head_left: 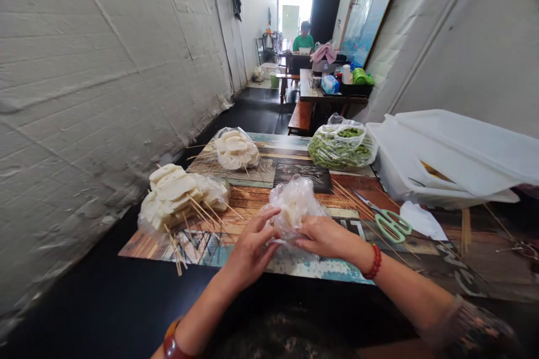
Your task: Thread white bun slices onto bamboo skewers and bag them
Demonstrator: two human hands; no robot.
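A crumpled clear plastic bag (297,196) with something pale inside lies at the middle of the table's near side. My left hand (252,244) is at its left edge, fingers curled and the tips on the plastic. From the other side my right hand (330,236) grips the bag between thumb and fingers; the fingertips are partly hidden in the folds. To the left, pale flat slices on wooden skewers (179,193) are heaped in a plastic bag. Farther back sits a smaller bag of similar pale slices (236,148).
Green-handled scissors (393,225) lie to the right beside loose skewers (351,196) and a white tissue (422,220). A bag of green food (343,146) and white plastic bins (438,157) stand behind. A person in green (304,41) sits at a far table.
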